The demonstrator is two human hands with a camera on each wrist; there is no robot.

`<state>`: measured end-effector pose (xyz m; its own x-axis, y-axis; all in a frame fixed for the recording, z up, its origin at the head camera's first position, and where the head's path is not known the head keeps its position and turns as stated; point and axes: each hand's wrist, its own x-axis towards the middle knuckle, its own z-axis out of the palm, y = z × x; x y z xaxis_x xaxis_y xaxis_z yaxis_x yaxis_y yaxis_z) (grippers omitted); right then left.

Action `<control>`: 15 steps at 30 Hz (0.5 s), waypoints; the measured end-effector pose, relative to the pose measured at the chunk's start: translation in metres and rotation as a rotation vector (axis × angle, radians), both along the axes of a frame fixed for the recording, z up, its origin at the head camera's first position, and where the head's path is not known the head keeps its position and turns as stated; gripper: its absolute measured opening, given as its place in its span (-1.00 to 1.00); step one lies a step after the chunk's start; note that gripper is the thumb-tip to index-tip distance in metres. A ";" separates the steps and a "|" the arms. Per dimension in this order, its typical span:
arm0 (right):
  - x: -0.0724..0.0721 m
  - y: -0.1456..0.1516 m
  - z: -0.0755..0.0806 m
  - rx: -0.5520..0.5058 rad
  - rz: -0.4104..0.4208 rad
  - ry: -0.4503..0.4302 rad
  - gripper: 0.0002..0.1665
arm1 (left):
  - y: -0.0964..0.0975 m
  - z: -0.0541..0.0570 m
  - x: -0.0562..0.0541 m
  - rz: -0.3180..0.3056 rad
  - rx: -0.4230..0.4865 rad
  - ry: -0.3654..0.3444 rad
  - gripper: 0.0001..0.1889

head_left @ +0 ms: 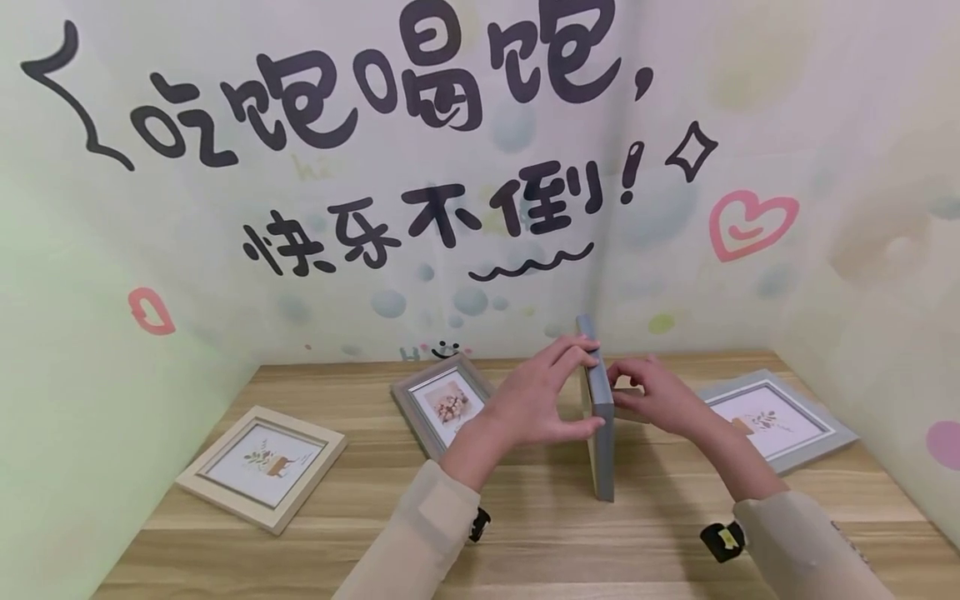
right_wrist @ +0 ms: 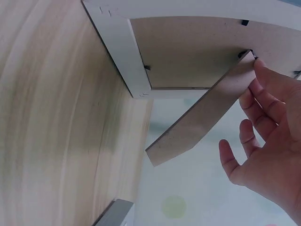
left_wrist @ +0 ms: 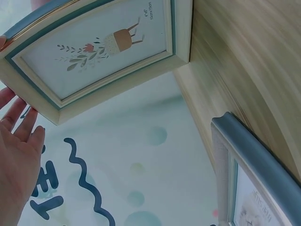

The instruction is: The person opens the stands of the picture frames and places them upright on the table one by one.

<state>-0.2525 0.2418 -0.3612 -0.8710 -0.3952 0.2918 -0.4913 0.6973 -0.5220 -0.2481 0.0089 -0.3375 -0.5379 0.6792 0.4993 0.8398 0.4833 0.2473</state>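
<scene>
A picture frame stands upright and nearly edge-on to the head view, on the wooden table. My left hand grips it, fingers at its upper edge and thumb lower on the near edge. The left wrist view shows its front, a potted-plant print in a cream border with a blue-green line. Behind it, my right hand pinches the brown support leg between thumb and fingers. That leg is swung out from the backboard, near a dark fitting.
A cream picture frame lies at the left of the table. A grey-brown frame lies behind my left hand, and a grey-blue frame lies at the right, partly behind my right forearm. Printed cloth walls enclose the table.
</scene>
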 end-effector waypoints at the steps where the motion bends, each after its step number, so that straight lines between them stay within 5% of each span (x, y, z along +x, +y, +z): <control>1: 0.000 0.001 0.000 -0.005 0.005 -0.002 -0.93 | 0.000 0.000 0.000 -0.001 0.001 -0.003 -0.39; 8: 0.001 0.005 -0.006 -0.069 0.016 0.004 -0.88 | 0.002 0.001 -0.001 -0.005 -0.008 -0.012 -0.40; 15: 0.014 0.008 -0.010 -0.103 -0.067 -0.002 -0.76 | 0.002 0.002 -0.001 0.011 -0.033 -0.017 -0.39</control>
